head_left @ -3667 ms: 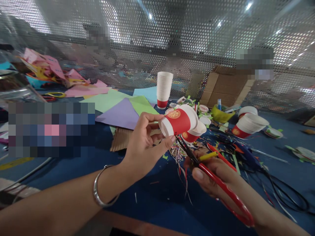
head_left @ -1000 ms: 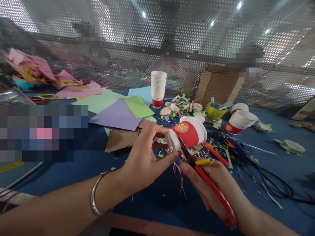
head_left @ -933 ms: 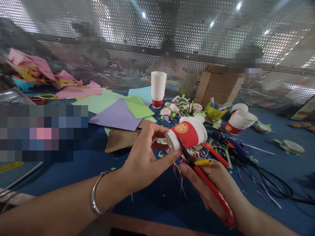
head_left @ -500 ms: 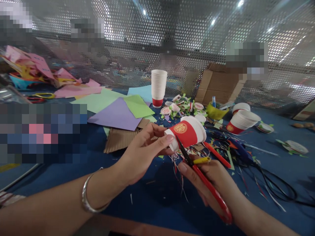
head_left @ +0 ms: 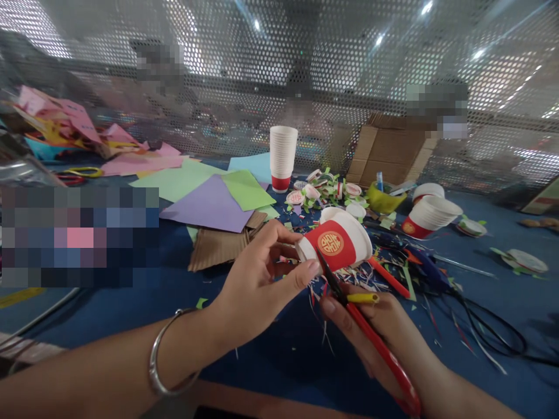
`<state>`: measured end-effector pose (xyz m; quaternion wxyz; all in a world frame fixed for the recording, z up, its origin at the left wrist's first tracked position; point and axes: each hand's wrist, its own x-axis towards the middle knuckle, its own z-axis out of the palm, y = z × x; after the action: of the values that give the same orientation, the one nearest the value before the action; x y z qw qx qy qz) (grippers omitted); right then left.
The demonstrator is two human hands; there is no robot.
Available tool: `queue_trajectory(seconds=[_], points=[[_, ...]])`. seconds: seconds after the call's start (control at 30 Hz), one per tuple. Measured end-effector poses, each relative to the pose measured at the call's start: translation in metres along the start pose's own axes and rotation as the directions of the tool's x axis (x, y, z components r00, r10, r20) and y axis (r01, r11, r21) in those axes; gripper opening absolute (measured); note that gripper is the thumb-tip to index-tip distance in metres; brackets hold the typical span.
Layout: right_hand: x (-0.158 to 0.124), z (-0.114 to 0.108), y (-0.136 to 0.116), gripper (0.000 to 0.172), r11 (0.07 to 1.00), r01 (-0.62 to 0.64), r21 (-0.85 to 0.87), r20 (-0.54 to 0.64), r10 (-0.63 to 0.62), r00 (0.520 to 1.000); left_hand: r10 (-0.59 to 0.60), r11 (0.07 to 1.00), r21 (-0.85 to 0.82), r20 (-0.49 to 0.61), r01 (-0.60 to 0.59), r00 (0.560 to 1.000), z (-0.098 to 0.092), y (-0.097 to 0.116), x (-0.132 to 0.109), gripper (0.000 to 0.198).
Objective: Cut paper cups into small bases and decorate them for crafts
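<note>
In the head view I am seeing the left hand (head_left: 257, 279) pinching the narrow bottom end of a red-and-white paper cup with a gold round emblem (head_left: 338, 244). The thumb is lying under the base and the other fingers are curling over it. The cup is lying on its side in the air, just above the blue table cover (head_left: 131, 302), with its open mouth pointing away to the right. Compared with half a second ago the cup is turning in the fingers: the emblem is now facing me more fully and sitting lower, so a new part of the wall is coming to the blades. The right hand (head_left: 393, 326) is staying closed around the red-handled scissors with black blades (head_left: 375, 343). Their tips are touching the cup wall near the base, and the blades are looking almost together. Thin paper strips (head_left: 321, 294) are lying under the cup. A stack of white paper cups (head_left: 283, 154) is standing well behind it.
</note>
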<state>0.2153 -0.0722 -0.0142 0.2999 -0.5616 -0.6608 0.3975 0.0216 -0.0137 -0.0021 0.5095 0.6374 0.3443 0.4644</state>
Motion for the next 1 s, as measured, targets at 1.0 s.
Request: queue_trajectory(seconds=[1.0], points=[[0.000,0.000,-0.004,0.032,0.989,0.127,-0.073,-0.104,-0.134,0.986,-0.101,0.991,-0.092,-0.019,0.099,0.995,0.000,0.000,0.001,0.050]])
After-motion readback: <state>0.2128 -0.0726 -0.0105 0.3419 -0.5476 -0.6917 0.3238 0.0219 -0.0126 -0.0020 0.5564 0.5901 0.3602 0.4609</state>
